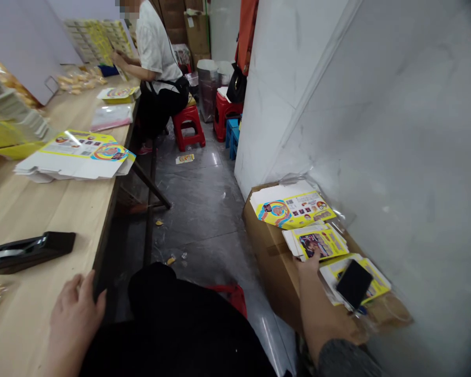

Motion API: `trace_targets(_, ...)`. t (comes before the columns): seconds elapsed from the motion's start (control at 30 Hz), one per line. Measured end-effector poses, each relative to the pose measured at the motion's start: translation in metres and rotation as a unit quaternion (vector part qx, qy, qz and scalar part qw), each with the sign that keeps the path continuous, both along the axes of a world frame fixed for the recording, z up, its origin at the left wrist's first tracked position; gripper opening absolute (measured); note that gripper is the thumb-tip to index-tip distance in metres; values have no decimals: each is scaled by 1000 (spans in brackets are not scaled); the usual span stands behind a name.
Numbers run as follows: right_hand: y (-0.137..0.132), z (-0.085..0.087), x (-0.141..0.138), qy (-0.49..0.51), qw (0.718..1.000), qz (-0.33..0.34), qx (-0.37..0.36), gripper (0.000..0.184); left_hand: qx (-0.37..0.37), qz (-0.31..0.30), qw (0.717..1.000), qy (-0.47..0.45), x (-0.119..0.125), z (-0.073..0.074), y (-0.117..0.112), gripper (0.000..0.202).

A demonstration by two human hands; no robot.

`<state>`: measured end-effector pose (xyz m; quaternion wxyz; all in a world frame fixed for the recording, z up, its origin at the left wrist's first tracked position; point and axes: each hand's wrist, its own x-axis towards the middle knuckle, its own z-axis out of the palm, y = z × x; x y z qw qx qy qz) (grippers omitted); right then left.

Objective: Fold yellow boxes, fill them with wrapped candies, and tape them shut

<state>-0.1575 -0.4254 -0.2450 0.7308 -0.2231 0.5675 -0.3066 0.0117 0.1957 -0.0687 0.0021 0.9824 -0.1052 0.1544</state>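
Note:
My right hand [309, 264] reaches down to an open cardboard box [272, 251] on the floor by the wall. Its thumb lies on the near edge of a middle stack of flat yellow printed cartons [317, 242], and its fingers look tucked under that edge. Another carton stack [294, 209] lies behind it. A black phone [354, 283] rests on a third stack [377, 285] to the right. My left hand [75, 317] lies flat on the wooden table's [63, 209] front edge, fingers stretched and holding nothing.
A black tape dispenser [27, 251] and a pile of flat cartons [78, 154] sit on the table. A co-worker [157, 57] sits on a red stool [188, 124] further down the narrow aisle. More stools, bins and boxes stand behind. A white wall runs along the right.

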Motion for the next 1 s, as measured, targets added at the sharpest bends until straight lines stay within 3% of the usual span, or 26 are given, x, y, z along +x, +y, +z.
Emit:
trace_targets(0.23, -1, 3, 1, 59, 998, -5, 2, 25, 2, 5, 1000, -5, 1, -4, 1, 58)
trace_targets(0.47, 3, 21, 8, 65, 998, -3, -12, 28, 14, 24, 1000, 6, 0, -5, 0, 58)
trace_targets(0.77, 60, 41, 6, 33, 998, 32, -31, 35, -36, 20, 999, 15, -3, -1, -6, 56)
trace_targets(1.0, 84, 68, -24, -1, 994, 83, -67, 47, -108, 15, 994, 19, 0, -8, -3, 59)
